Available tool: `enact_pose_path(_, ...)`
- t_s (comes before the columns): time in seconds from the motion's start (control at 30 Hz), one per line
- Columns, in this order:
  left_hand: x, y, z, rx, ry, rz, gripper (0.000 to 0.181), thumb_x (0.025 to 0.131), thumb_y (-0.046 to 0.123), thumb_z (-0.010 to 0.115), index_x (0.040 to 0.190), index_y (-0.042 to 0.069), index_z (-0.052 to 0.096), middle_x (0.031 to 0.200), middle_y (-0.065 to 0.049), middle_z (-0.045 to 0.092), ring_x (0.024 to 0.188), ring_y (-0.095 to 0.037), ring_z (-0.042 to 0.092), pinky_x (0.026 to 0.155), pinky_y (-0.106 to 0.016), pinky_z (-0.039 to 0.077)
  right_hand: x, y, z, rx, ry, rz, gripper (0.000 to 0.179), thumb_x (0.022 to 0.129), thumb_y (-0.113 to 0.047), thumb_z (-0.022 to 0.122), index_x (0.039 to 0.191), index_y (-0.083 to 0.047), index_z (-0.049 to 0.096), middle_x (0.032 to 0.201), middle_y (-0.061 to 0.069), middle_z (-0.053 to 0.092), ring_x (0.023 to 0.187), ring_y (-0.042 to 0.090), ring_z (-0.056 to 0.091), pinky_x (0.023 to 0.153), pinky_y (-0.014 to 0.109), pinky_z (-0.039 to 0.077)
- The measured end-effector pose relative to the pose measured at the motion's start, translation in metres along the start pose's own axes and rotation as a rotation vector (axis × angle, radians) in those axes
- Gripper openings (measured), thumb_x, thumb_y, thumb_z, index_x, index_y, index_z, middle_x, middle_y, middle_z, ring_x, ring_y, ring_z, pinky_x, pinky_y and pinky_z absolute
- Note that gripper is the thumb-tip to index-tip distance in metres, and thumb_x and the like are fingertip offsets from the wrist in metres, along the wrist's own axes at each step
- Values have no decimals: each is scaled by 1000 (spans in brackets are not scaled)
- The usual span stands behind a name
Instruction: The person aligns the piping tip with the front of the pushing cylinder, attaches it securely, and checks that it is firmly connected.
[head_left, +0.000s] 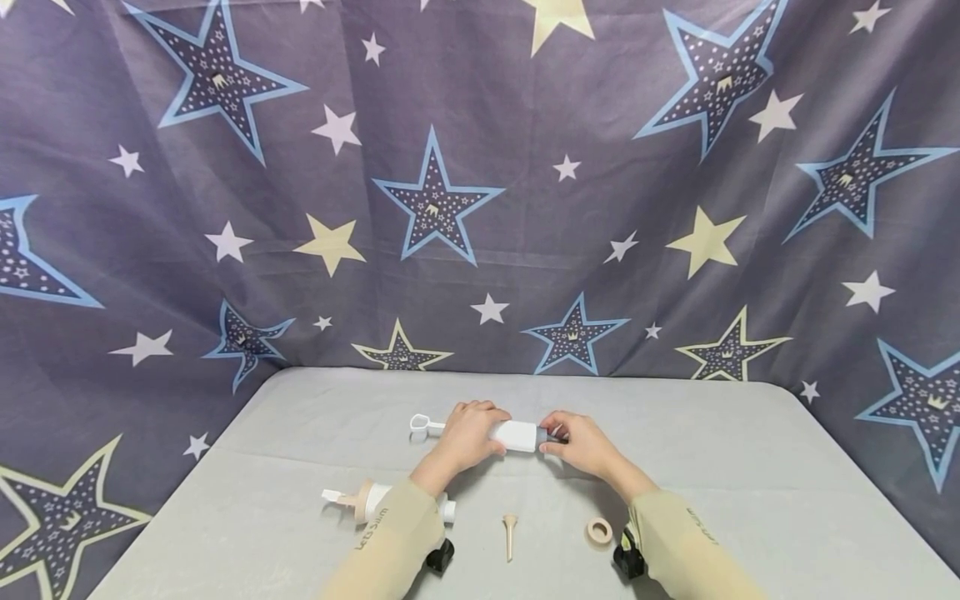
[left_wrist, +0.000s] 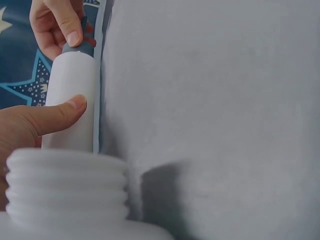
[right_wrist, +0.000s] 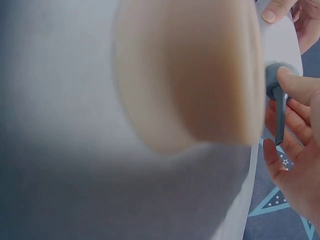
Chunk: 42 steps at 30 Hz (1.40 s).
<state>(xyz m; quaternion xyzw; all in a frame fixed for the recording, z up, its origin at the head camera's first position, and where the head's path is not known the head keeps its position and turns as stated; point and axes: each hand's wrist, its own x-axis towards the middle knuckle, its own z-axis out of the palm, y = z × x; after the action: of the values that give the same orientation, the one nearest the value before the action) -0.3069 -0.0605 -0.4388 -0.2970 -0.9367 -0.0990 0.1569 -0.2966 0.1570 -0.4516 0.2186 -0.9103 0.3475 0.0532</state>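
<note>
My left hand [head_left: 471,435] grips a white bottle [head_left: 516,436] lying on its side above the table, thumb across its body. At the bottle's right end is a grey cap [left_wrist: 78,48] with a narrow, tapering spout [right_wrist: 280,117]. My right hand [head_left: 587,446] pinches this cap between thumb and fingers. Out past the left hand, a white piece with an open loop [head_left: 420,423] extends to the left, its other end hidden by the hand.
Near the left forearm lies a second white bottle [head_left: 378,500] with a beige collar [head_left: 363,501], partly hidden by the sleeve; its threaded neck [left_wrist: 65,182] looms in the left wrist view. A beige funnel-shaped nozzle [head_left: 510,533] and a beige ring [head_left: 599,521] lie on the grey-covered table [head_left: 750,467].
</note>
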Motion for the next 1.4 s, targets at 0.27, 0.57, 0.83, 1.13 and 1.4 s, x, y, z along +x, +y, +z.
enact_pose_path(0.27, -1, 0, 6, -15, -14, -13, 48, 64, 34, 78, 108, 19, 65, 102, 2, 64, 91, -19, 58, 83, -36, 41, 0, 2, 4, 4, -16, 33, 23, 76, -14, 71, 97, -11, 63, 88, 2, 66, 79, 13, 61, 74, 34, 49)
enact_pose_path(0.57, -1, 3, 3, -11, -13, -33, 50, 65, 33, 77, 110, 17, 64, 103, 1, 64, 93, -19, 58, 88, -36, 40, 0, 1, 3, 23, -5, 62, 24, 75, -14, 71, 97, -11, 64, 88, 2, 65, 78, 13, 60, 75, 34, 49)
enact_pose_path(0.83, -3, 5, 0, -36, -34, -51, 54, 66, 33, 77, 114, 13, 62, 105, -3, 64, 98, -22, 58, 94, -38, 38, -1, 3, 2, 19, -15, 56, 28, 75, -16, 71, 101, -8, 62, 90, 2, 65, 78, 13, 60, 74, 33, 48)
enact_pose_path(1.13, -3, 2, -5, -34, -27, -46, 55, 67, 34, 77, 115, 11, 61, 108, -5, 62, 101, -24, 57, 96, -40, 37, -3, 4, -3, 21, -5, 46, 34, 74, -16, 72, 104, -4, 61, 92, 4, 65, 80, 16, 61, 75, 34, 49)
enact_pose_path(1.4, -5, 4, -13, -16, -26, -3, 49, 71, 34, 74, 113, 12, 62, 110, -2, 61, 104, -20, 55, 96, -38, 37, -11, 2, -15, 20, 4, 34, 35, 74, -15, 71, 105, -1, 60, 97, 9, 64, 84, 21, 61, 77, 38, 49)
